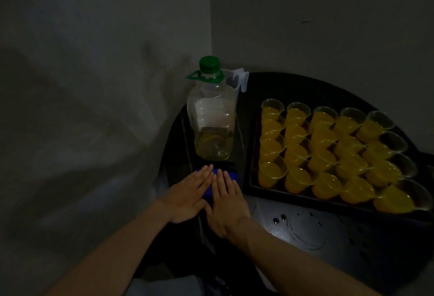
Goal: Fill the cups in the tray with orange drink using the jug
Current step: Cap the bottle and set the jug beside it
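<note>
Both my hands lie flat and hold nothing: the left hand (187,194) and the right hand (226,201) rest side by side, fingers straight and close together, palms down on a blue thing (207,191) at the near edge of the dark table (277,84). What it is I cannot tell in this gloom. The jug (236,83) stands straight beyond my fingertips and slightly to the right. It is upright, its long axis vertical, and its handle is turned to the right, towards the tray. Between my fingers and the jug stands a big clear bottle (212,119) with a green cap, only a shallow pool left in its bottom, and it hides most of the jug. My right hand is the nearer one, so I judge any reach for the handle should go round the bottle's right side rather than over it. The tray (249,178) lies well to the right of my right hand. The cups (272,173) on it stand five across and, as far as I can tell through the overlap, about five deep. Every cup whose contents I can see holds orange drink, so the filling looks finished or nearly so. I count one jug, one bottle and one tray. Spilled drops glint on the table just right of my right wrist.
</note>
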The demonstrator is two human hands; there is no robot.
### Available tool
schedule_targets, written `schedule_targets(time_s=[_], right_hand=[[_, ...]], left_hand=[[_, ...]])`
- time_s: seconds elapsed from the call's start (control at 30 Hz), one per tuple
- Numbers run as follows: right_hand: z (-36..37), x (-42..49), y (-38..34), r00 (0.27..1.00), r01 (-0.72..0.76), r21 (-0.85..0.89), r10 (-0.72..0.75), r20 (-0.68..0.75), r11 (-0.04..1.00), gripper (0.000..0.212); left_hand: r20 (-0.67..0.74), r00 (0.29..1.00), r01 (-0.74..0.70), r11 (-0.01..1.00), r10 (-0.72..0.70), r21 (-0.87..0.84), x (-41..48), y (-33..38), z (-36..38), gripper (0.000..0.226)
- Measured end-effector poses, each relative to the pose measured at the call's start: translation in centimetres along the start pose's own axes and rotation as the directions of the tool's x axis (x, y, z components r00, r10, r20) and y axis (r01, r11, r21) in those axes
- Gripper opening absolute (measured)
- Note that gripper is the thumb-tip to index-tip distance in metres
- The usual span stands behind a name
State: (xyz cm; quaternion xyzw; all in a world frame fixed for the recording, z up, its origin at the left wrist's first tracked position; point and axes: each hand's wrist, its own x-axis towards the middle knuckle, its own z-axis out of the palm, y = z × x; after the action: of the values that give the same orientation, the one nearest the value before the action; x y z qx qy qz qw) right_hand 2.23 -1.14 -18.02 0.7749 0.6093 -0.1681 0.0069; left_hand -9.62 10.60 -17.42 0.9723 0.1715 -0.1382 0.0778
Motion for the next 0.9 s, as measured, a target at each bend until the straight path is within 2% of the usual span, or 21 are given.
schedule_targets(time_s=[0.2, 0.43, 0.57, 0.67, 0.73, 0.8, 0.9], right_hand=[[1.3, -0.5, -2.2, 0.995, 0.078, -0.026, -0.080, -0.053, 0.997, 0.092], [2.2, -4.6, -0.8, 0.987, 0.142, -0.024, -0.143, -0.072, 0.990, 0.090], [3.0, -6.7, 1.1, 0.986, 0.150, 0.009, -0.150, -0.067, 0.989, 0.086], [2.8, -7.9, 2.9, 0.983, 0.155, -0.121, -0.165, -0.079, 0.980, 0.083], [2.7, -8.8, 3.7, 0.978, 0.135, -0.112, -0.150, -0.146, 0.985, 0.081], [3.1, -9.9, 4.5, 0.991, 0.104, -0.014, -0.105, -0.088, 0.994, 0.078], [3.5, -11.5, 6.2, 0.988, 0.106, 0.031, -0.102, -0.113, 0.994, 0.070]], left_hand=[[0.005, 0.999, 0.049, 0.997, -0.049, -0.053, -3.0, -0.6, 0.6, 0.087], [0.069, 0.994, 0.086, 0.994, -0.082, -0.069, -4.7, 3.5, 1.2, 0.097], [-0.021, 0.995, 0.094, 0.995, -0.093, 0.022, -4.7, 6.6, 1.5, 0.096], [0.053, 0.994, 0.090, 0.996, -0.091, 0.006, -4.4, 8.7, 2.0, 0.094], [0.046, 0.994, 0.098, 0.995, -0.098, 0.016, -3.8, 9.7, 2.1, 0.091], [0.063, 0.992, 0.107, 0.994, -0.108, 0.017, -3.5, 11.1, 1.9, 0.086], [0.029, 0.995, 0.097, 0.995, -0.097, 0.026, -3.0, 13.6, 1.5, 0.085]])
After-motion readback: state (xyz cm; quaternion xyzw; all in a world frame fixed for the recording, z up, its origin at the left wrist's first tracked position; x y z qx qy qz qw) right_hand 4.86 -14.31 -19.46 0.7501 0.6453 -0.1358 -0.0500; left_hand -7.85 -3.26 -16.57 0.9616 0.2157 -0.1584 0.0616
